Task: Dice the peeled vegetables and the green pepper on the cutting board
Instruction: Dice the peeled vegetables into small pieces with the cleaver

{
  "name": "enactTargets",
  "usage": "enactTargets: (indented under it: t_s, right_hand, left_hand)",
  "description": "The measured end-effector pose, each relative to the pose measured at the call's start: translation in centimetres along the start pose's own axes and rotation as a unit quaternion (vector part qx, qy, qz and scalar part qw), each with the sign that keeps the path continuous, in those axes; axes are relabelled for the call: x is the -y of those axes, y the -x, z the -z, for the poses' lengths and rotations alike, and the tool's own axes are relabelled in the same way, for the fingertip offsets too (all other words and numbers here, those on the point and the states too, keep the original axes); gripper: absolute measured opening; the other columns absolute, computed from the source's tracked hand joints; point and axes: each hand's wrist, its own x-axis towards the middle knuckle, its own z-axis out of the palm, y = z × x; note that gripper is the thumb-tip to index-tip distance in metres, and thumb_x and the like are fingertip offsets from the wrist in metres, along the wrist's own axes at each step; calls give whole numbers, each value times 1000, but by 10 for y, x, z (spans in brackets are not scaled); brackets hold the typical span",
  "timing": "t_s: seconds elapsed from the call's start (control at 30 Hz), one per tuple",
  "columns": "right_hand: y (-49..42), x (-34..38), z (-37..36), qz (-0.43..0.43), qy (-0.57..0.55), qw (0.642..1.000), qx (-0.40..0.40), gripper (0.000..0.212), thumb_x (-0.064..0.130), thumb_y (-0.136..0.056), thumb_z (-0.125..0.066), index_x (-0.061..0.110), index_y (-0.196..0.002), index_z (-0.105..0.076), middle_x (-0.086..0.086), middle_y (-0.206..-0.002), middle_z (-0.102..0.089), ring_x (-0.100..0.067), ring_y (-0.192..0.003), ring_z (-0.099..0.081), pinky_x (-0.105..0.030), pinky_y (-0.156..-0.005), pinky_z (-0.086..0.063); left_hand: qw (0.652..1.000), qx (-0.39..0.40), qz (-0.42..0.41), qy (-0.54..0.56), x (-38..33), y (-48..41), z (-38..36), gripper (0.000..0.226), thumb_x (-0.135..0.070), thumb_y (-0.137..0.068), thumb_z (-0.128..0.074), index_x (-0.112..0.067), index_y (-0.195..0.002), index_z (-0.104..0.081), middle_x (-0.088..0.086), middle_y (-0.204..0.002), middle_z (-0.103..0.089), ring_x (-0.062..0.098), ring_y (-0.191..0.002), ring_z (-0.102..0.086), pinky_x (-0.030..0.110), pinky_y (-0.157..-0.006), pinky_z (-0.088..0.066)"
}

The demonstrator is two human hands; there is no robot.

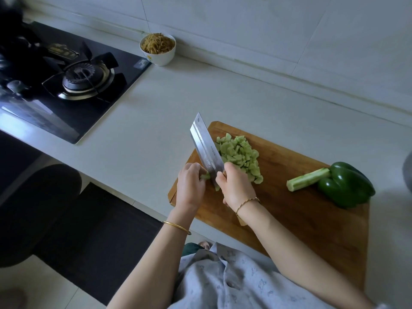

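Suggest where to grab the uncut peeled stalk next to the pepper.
Take the stalk around its middle, from above, with the grip across its narrow width. It lies flat on the board, long and straight. Its far end seems to touch the pepper, so the cut end and middle are the free parts.

Pale white table (156, 103) along a tiled wall. Wooden cutting board (289, 219) lies flat at right, set at an angle, its left corner near the table's front edge. White bowl (161, 58) of brown shredded food stands at the back by the wall. Black glass gas hob (93, 117) at left, just beside the bowl. Grey object (408, 172) cut off at the right edge, can't identify.
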Motion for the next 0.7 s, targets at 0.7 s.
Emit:
enactTargets:
  t_s: [0.7]
  right_hand:
    - [3,3,-4,19,20,1000,-11,20,27,-101,-40,10,-91,-43,-11,-83,-61,-32,-72,-64,-50,-63,-57]
  left_hand:
    - [998,-1,55,21,0,-2,11,6,-4,-84,-66,-6,-78,-66,2,-89,-52,8,-74,-47,9,-58,-36]
